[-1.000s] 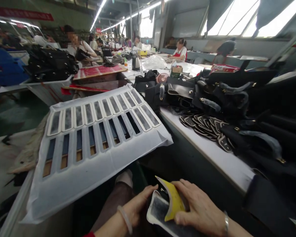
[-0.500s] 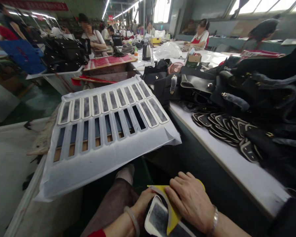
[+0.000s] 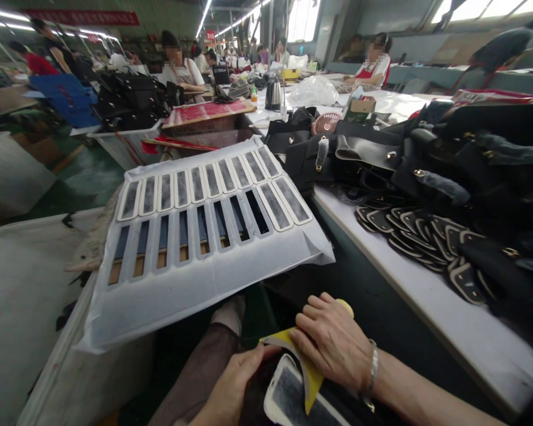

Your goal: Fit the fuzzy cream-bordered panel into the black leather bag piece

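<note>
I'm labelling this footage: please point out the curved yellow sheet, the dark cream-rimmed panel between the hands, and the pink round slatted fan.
Curved yellow sheet (image 3: 313, 380): head view, on its lower yellow face.
Dark cream-rimmed panel (image 3: 288, 386): head view, on its dark face.
Pink round slatted fan (image 3: 327, 123): head view, middle of its grille.

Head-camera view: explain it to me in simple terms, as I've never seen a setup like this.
There is no machine here, just a person's two bare hands. The camera is worn on the head and looks forward and down.

At the bottom, the right hand holds a bent yellow piece over a dark, pale-rimmed panel. The left hand is at the panel's side; its grip is partly hidden.

Ahead, a white sheet carries pale-rimmed dark strips, with a line of see-through slots in the nearer row. On the right, a white table bears overlapping black pieces with light edges and a heap of black bags.
</note>
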`<state>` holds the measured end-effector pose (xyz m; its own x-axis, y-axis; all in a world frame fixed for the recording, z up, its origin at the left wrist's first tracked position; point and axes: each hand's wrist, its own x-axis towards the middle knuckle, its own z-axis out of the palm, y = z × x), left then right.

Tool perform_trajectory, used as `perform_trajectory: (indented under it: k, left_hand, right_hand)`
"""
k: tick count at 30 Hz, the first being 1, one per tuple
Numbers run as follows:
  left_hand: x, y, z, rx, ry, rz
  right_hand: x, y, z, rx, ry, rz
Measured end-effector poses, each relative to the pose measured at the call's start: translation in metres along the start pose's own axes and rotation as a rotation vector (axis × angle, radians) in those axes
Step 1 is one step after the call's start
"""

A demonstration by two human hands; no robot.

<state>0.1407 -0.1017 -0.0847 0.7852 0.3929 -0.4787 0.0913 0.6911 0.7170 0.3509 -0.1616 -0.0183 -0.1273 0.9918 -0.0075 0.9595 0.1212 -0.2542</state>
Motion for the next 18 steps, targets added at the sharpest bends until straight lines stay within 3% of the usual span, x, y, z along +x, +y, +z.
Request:
perform_trajectory:
  k: [3,7,11,14,18]
  left_hand:
    - [-0.017,0.017,0.009,0.002,-0.071,0.03]
    - [-0.017,0.027,0.015,0.13,-0.014,0.01]
    - [-0.017,0.037,0.018,0.187,-0.066,0.0]
    - [-0.018,0.037,0.019,0.154,-0.059,-0.011]
    - [-0.016,0.026,0.017,-0.019,0.043,-0.116]
  right_hand:
    - [0.001,0.0,0.0,0.018,-0.005,-0.002]
    - [0.007,-0.001,-0.001,-0.01,-0.004,-0.014]
    - [0.016,-0.001,-0.002,-0.05,0.009,-0.059]
    - [0.021,0.0,-0.003,-0.06,0.029,-0.107]
    - [0.026,0.001,-0.005,-0.056,0.038,-0.149]
